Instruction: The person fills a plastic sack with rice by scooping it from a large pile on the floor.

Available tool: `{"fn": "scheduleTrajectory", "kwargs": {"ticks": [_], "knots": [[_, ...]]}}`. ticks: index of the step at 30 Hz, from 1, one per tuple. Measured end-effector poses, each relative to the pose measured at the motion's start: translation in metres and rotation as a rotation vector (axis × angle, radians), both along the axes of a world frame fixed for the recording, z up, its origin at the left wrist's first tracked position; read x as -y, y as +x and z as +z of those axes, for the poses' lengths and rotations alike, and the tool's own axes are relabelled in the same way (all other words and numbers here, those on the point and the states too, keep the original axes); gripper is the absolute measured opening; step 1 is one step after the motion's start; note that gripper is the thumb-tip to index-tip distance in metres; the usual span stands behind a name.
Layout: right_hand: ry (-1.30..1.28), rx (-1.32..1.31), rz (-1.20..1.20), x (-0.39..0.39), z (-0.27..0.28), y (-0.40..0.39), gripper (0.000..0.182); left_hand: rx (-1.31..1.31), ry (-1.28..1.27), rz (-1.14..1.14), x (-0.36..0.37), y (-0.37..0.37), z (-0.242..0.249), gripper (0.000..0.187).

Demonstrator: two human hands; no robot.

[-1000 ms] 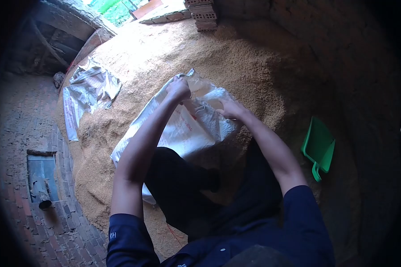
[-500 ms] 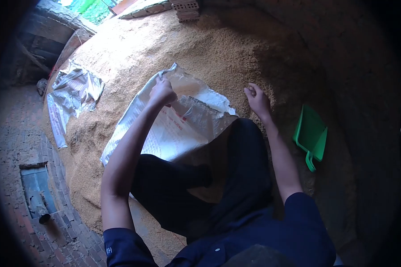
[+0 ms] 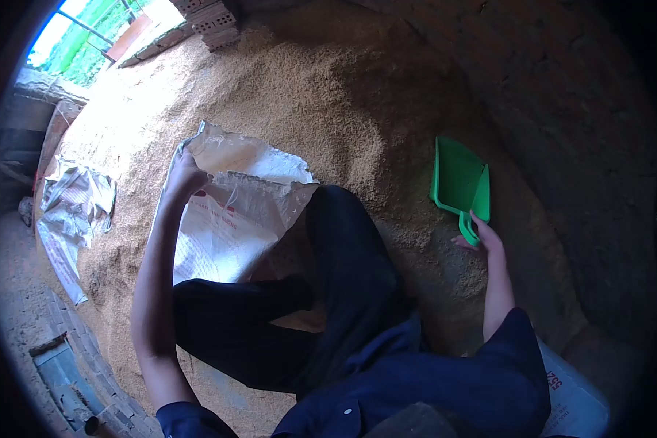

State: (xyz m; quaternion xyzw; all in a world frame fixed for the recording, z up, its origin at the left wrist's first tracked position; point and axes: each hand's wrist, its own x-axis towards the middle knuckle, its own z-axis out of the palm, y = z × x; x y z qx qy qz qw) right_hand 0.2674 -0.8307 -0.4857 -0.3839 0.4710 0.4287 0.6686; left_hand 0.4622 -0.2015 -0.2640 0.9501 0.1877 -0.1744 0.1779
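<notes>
My left hand (image 3: 187,174) is closed on the rim of a white woven sack (image 3: 223,226) with red print, holding its mouth up on the left side. The sack leans by my bent legs, its mouth gaping; what lies deep inside is hidden. On the right, a green dustpan (image 3: 461,175) rests on the heap of grain-like material (image 3: 306,87), its handle pointing toward me. My right hand (image 3: 485,237) is at that handle, thumb beside it and fingers stretched out beneath, not wrapped round it.
A crumpled white sack (image 3: 77,212) lies on the heap at the left. Hollow bricks (image 3: 210,22) stand at the far edge by a bright opening. Another printed sack (image 3: 573,394) is partly visible behind my right arm. A brick wall (image 3: 562,87) curves along the right.
My right hand has moved from beside the sack mouth out to the dustpan's handle. My left hand keeps its hold on the sack. The view has shifted and turned to the right.
</notes>
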Motion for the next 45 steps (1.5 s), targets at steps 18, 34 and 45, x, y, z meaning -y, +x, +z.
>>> {"fn": "scheduleTrajectory", "kwargs": {"ticks": [18,34,45], "knots": [[-0.003,-0.279,-0.024,-0.041,0.09,-0.2,0.02,-0.046,-0.016,0.069,0.006,0.008,0.0,0.073],[-0.217,0.005,-0.085,-0.151,0.082,-0.155,0.025,-0.13,-0.232,0.12,-0.019,0.025,-0.014,0.078],[0.039,0.111,-0.159,-0.193,-0.008,0.009,0.02,-0.006,-0.157,0.084,-0.037,0.021,-0.026,0.075]]}}
